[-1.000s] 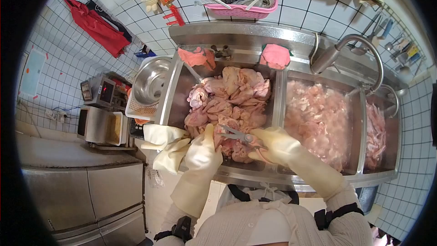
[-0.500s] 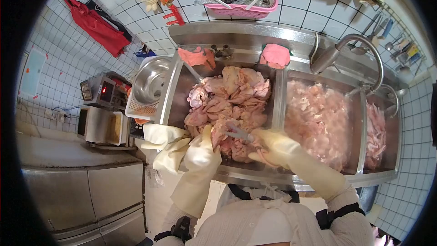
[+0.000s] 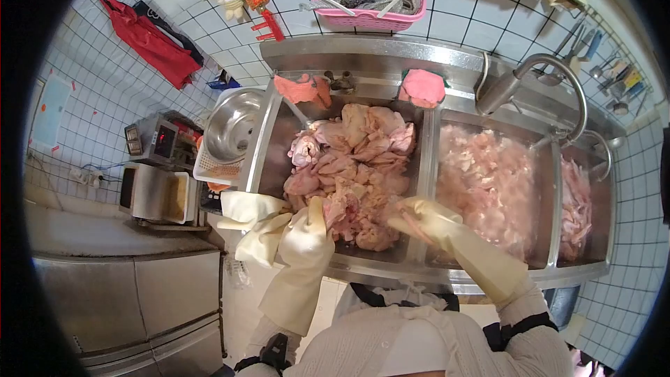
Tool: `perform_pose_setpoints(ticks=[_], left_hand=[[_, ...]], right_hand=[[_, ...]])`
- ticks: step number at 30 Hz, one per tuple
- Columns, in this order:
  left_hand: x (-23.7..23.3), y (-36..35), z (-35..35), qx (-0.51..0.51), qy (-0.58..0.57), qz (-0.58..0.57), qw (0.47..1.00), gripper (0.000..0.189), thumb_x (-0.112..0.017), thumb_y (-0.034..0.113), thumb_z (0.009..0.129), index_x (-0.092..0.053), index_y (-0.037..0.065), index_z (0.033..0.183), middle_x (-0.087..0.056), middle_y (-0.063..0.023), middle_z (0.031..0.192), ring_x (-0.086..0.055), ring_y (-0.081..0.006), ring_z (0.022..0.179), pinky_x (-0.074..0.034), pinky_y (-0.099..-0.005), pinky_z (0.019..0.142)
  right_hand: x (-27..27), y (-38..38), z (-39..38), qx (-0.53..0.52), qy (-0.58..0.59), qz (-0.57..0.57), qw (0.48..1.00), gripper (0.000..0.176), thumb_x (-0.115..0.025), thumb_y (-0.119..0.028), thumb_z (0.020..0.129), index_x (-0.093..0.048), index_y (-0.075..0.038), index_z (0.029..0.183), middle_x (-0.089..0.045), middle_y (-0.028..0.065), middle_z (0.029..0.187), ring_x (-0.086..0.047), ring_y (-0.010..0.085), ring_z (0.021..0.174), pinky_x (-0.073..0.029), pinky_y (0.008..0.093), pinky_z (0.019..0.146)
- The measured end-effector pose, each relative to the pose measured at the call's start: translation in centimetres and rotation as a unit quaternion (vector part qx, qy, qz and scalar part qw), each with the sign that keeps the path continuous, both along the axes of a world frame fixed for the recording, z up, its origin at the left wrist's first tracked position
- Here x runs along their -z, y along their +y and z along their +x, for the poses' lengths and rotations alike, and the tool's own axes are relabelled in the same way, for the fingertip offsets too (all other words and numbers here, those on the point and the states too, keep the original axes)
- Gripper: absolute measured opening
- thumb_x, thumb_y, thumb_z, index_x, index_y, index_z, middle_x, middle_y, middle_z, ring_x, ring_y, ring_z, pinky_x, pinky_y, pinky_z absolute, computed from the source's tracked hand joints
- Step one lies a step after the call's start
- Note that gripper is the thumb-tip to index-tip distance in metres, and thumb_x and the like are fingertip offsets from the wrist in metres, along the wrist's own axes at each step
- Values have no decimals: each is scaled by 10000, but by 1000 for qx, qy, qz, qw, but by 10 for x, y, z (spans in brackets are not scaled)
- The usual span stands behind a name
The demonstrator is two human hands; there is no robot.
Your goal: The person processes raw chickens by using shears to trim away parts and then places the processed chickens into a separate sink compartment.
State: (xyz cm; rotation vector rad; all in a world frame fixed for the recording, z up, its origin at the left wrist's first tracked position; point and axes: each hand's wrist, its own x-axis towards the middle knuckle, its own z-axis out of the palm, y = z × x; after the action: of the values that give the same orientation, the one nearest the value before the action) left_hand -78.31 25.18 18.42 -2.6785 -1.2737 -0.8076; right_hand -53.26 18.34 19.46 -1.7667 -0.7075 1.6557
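Observation:
Raw poultry pieces [image 3: 359,150] are heaped in the left sink basin [image 3: 273,167]. At the heap's near left side my left hand [image 3: 310,230], in a cream rubber glove, is closed on a poultry piece [image 3: 342,211]. My right hand [image 3: 427,222], gloved the same way, is closed at the right of the heap, close to the divider between basins. A thin pinkish thing shows along its fingers; I cannot make out what it is. Pale meat pieces [image 3: 485,181] lie in cloudy water in the middle basin, and more meat [image 3: 575,206] is in the right basin.
Empty-looking cream gloves [image 3: 258,227] hang over the sink's left front edge. A metal bowl [image 3: 236,122] stands left of the sink. The curved faucet [image 3: 558,59] rises behind the basins. A pink cloth [image 3: 422,87] and an orange cloth [image 3: 303,89] lie on the back ledge.
My right hand has moved slightly right, away from the piece at my left hand. The grey tool-like shape between my hands no longer shows. My left hand has shifted slightly left.

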Motion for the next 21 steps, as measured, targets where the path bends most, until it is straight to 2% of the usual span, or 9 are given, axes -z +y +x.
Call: perform_pose_setpoints(ticks=[2, 5, 13, 14, 15, 16, 17, 19, 21], left_hand=[[1, -1, 0, -4, -2, -19, 1000, 514, -681, -10, 653, -599, -28, 1160, -669, -125, 802, -663, -287, 685, -529, -370, 578], [4, 1, 0, -5, 9, 27, 1000, 502, -683, -4, 653, -599, -35, 1147, -661, -123, 790, -660, -291, 672, -531, -368, 572], [17, -2, 10, 25, -4, 113, 993, 477, -684, 2, 704, -569, -42, 1166, -640, -135, 767, -645, -292, 630, -522, -362, 532], [16, -4, 10, 26, -4, 113, 993, 477, -684, 2, 704, -569, -42, 1166, -640, -135, 767, -645, -292, 630, -522, -362, 532], [14, -7, 9, 24, -6, 87, 996, 486, -692, 9, 699, -573, -32, 1169, -649, -138, 785, -654, -296, 642, -527, -358, 543], [12, -9, 9, 22, -8, 61, 998, 495, -700, 15, 695, -577, -21, 1172, -658, -142, 802, -663, -300, 655, -531, -353, 553], [8, -12, 9, 21, -8, 61, 998, 495, -700, 15, 695, -577, -21, 1172, -658, -142, 802, -663, -300, 655, -531, -353, 553], [1, -15, 7, -28, 11, -44, 999, 503, -708, 16, 694, -584, -1, 1181, -672, -142, 832, -679, -304, 682, -536, -338, 574], [3, -13, 5, -22, 10, -26, 999, 487, -709, 16, 691, -596, -2, 1164, -676, -137, 834, -686, -298, 703, -537, -333, 580]], right_hand=[[-9, -8, -2, -197, -183, 113, 957, 360, -687, -201, 906, -603, -42, 1218, -681, 79, 1099, -655, 177, 980, -541, 282, 843], [1, -6, -12, -295, -192, 96, 931, 393, -710, -298, 885, -610, -51, 1174, -682, 73, 1046, -659, 202, 956, -533, 301, 816], [-7, 14, -28, -344, -238, 38, 907, 380, -657, -350, 933, -604, -49, 1159, -666, 72, 1004, -687, 221, 903, -535, 293, 683], [25, 19, -29, -70, 8, -47, 996, 290, -617, -267, 951, -618, -35, 1126, -672, 90, 1055, -689, 198, 901, -553, 249, 670], [43, 22, -29, 215, 255, -125, 934, 211, -577, -183, 968, -632, -22, 1092, -678, 108, 1107, -692, 175, 899, -570, 204, 657], [35, 34, -28, 364, 316, -153, 863, 208, -495, -138, 1000, -610, -7, 1112, -652, 90, 1112, -684, 190, 910, -573, 143, 629], [33, 31, -24, 363, 316, -154, 863, 208, -495, -138, 1000, -610, -7, 1112, -652, 90, 1112, -684, 190, 910, -573, 143, 629], [26, 22, -15, 82, 183, -40, 979, 274, -467, -141, 1016, -532, -7, 1246, -530, 110, 1254, -661, 253, 1119, -549, 104, 774], [12, 18, -19, 231, 313, -102, 916, 274, -503, -185, 1014, -525, -9, 1223, -511, 112, 1278, -661, 252, 1118, -541, 94, 719]])
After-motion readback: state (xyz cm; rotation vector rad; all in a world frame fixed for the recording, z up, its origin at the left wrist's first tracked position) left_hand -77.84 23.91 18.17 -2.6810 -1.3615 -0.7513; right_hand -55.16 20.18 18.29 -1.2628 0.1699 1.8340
